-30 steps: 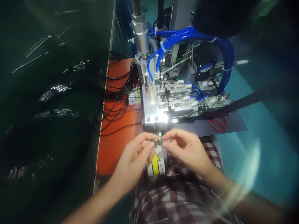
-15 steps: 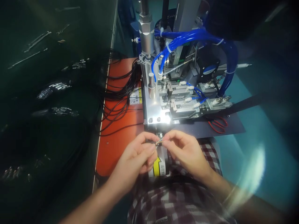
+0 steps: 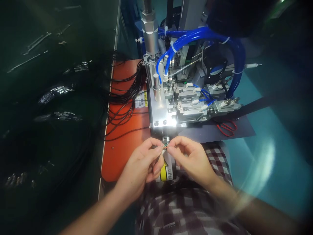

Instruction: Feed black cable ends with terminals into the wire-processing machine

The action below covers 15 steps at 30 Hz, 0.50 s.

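Several thin coloured wires (image 3: 164, 147), green, orange-red and pale, run between my fingertips in front of the machine. My left hand (image 3: 144, 160) is closed, thumb and forefinger pinching the wires, with the other fingers curled below. From the right, my right hand (image 3: 189, 158) pinches the wires' other side between thumb and forefinger. Behind the hands is a small metal fixture (image 3: 166, 140) at the front of the bench machine (image 3: 161, 114). Under them sits a cylinder with a yellow and white label (image 3: 167, 173). The exact ends of the wires are hidden by the fingers.
Blue air hoses (image 3: 195, 34) arch over the machine. Black cables (image 3: 129, 85) spread across the orange board (image 3: 122, 160) at left. Red-handled scissors (image 3: 227, 128) lie on the dark mat at right. Bunches of cables with shiny ends (image 3: 60, 91) lie on the dark surface far left.
The wires between the fingertips are spread differently, with an orange-red one now visible at the right fingertips. The right hand has shifted slightly left, and the whole view has moved slightly.
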{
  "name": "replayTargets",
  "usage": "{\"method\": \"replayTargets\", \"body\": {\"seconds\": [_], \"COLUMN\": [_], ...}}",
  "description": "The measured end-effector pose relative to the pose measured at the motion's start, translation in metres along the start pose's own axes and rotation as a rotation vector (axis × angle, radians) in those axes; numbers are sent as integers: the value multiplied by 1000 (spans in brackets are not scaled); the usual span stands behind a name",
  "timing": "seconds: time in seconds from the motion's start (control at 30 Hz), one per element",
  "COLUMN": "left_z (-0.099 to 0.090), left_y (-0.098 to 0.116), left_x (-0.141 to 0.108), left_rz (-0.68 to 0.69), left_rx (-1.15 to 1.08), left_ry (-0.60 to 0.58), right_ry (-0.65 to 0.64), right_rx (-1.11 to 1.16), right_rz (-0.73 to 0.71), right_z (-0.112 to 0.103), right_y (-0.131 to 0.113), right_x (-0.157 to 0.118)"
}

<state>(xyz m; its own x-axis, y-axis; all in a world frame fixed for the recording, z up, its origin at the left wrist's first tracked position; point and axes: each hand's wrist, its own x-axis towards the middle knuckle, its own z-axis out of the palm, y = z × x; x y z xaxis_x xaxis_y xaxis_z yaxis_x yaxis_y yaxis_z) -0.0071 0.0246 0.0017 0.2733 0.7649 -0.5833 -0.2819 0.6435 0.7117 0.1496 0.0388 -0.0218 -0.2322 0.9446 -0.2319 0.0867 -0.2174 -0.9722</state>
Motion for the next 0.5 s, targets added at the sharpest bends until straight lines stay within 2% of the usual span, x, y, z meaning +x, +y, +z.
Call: {"method": "replayTargets", "body": {"seconds": [0.07,0.2,0.27,0.43,0.5], "left_z": [1,3,3,5,5], "left_y": [-2,-6,-7,-5,-5], "left_x": [0,-2,-2,-2,-1], "left_rz": [25,120,133,14,-4], "left_rx": [17,75,84,-48,-83], "left_ry": [25,89,116,108,117], "right_ry": [37,65,42,48,59], "right_rx": [-88,-326,-395,-278,-281], "right_rz": [-61,-396,-465,-163,-163], "right_z": [2,4,3,6,9], "right_y": [0,0,0,0,0], "right_x": [-2,-8,-10,-12,-13]}}
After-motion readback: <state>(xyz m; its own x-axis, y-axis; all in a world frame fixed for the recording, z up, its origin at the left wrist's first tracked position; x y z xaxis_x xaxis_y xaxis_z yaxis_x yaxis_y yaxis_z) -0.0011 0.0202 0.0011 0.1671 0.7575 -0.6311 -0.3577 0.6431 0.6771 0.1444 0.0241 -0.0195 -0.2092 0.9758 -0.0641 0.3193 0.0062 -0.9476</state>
